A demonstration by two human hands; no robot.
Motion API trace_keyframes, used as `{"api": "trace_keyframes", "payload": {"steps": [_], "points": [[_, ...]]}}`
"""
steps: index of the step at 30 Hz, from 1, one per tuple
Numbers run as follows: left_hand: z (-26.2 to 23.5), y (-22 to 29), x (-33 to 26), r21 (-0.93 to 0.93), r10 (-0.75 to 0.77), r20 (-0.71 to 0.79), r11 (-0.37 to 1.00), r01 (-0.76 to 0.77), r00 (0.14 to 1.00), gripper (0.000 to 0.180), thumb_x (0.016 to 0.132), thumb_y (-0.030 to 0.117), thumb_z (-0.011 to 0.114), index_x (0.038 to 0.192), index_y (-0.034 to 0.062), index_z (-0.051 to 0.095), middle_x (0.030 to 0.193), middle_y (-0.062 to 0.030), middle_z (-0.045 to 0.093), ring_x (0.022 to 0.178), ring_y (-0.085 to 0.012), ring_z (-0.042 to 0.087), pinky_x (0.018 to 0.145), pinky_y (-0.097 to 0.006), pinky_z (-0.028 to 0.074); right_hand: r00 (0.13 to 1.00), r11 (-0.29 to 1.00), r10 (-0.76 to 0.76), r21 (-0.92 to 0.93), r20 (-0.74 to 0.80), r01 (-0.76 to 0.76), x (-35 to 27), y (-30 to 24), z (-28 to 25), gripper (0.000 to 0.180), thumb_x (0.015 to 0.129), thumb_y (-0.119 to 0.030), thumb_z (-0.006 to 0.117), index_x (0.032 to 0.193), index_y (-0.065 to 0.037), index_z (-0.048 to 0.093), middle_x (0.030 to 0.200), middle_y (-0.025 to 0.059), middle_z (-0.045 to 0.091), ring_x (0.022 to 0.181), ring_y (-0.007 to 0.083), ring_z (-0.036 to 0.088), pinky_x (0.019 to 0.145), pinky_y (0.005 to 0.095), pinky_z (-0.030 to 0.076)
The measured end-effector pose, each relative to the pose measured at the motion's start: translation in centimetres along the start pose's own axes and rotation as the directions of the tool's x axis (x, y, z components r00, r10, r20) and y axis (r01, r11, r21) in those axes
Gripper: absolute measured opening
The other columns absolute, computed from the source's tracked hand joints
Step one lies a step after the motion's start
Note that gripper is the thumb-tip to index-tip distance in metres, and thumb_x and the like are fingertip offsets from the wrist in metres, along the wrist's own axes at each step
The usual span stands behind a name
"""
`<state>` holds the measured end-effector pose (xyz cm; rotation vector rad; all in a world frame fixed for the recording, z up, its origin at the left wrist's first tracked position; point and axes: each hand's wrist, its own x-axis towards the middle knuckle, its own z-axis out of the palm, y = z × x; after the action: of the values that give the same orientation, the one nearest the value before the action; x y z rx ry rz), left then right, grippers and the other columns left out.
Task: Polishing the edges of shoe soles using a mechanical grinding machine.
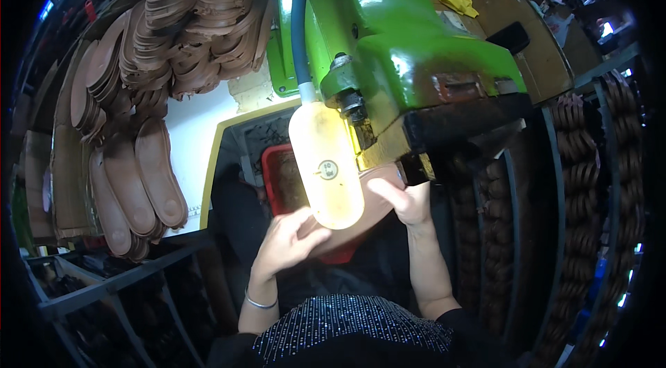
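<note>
Both of my hands hold a brown shoe sole (pixel 373 214) under the head of a green machine (pixel 430 49). My left hand (pixel 286 242) grips the sole's near left end, the thumb on top and the fingers partly hidden. At the other end my right hand (pixel 409 203) holds it close to the machine's metal working part (pixel 381 153), thumb laid across the upper face. A bright oval lamp (pixel 325 187) hangs in front and hides the middle of the sole. Whether the sole touches the working part, I cannot tell.
Stacks of brown soles (pixel 173 42) fill the left side, with several more soles (pixel 142 187) nearer me on the white table (pixel 198 115). A red bin (pixel 276 153) sits below the lamp. Racks of dark soles (pixel 579 181) stand at right. A yellow cloth (pixel 458 3) lies behind.
</note>
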<state>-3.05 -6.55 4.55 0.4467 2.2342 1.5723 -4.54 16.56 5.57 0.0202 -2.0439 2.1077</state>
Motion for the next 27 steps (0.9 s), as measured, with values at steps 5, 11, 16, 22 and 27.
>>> {"api": "trace_keyframes", "payload": {"steps": [5,11,16,22,27], "points": [[-0.7,0.6,3.0,0.16,0.355,-0.159,0.93,-0.33,0.921,0.028,0.07,0.016,0.072,0.088,-0.0019,0.062,0.072,-0.0141,0.064,0.058,-0.0298,0.06,0.052,-0.035,0.046,0.985,0.991,0.044,0.132,-0.168,-0.022,-0.5,1.1,-2.9,0.017,0.078,-0.002,0.067,0.092,0.001,0.057,0.084,0.0033,0.061,0.076,0.0076,0.056,0.071,0.0213,0.045],[-4.0,5.4,3.2,0.255,0.406,-0.185,0.899,-0.356,0.895,0.02,0.067,0.014,0.072,0.082,0.0024,0.065,0.081,-0.0078,0.066,0.084,-0.025,0.06,0.08,-0.034,0.042,0.971,0.937,0.128,0.346,-0.204,-0.05,-0.6,1.4,-1.9,0.021,0.079,-0.003,0.063,0.097,-0.002,0.053,0.089,0.0034,0.06,0.079,0.009,0.056,0.074,0.0222,0.045],[-5.3,7.0,2.1,0.399,0.344,-0.104,0.874,-0.278,0.933,0.02,0.067,0.02,0.076,0.07,0.0026,0.066,0.063,-0.0102,0.063,0.056,-0.023,0.062,0.053,-0.031,0.047,0.983,0.9,0.148,0.426,-0.107,-0.089,-0.8,0.0,1.9,0.033,0.075,0.0,0.06,0.108,0.002,0.054,0.097,0.005,0.06,0.088,0.0108,0.056,0.081,0.0241,0.045],[-2.4,4.4,-2.8,0.398,0.078,-0.359,0.914,0.077,0.93,0.029,0.062,0.02,0.082,0.07,0.0021,0.061,0.061,-0.0106,0.061,0.055,-0.0227,0.062,0.052,-0.031,0.048,0.989,0.975,0.058,0.208,0.132,-0.085,-0.6,1.1,2.5,0.04,0.074,0.007,0.062,0.112,0.006,0.052,0.103,0.011,0.061,0.092,0.0169,0.06,0.083,0.0277,0.048],[-0.4,3.0,-2.1,0.195,0.013,-0.384,0.979,0.067,0.923,0.021,0.075,0.011,0.071,0.089,0.0002,0.061,0.077,-0.0156,0.064,0.068,-0.0302,0.064,0.062,-0.033,0.049,0.992,0.979,0.059,0.188,0.112,-0.08,-1.1,1.8,3.1,0.026,0.075,0.002,0.07,0.1,0.001,0.062,0.097,0.0042,0.064,0.089,0.0125,0.06,0.082,0.0251,0.047]]}}
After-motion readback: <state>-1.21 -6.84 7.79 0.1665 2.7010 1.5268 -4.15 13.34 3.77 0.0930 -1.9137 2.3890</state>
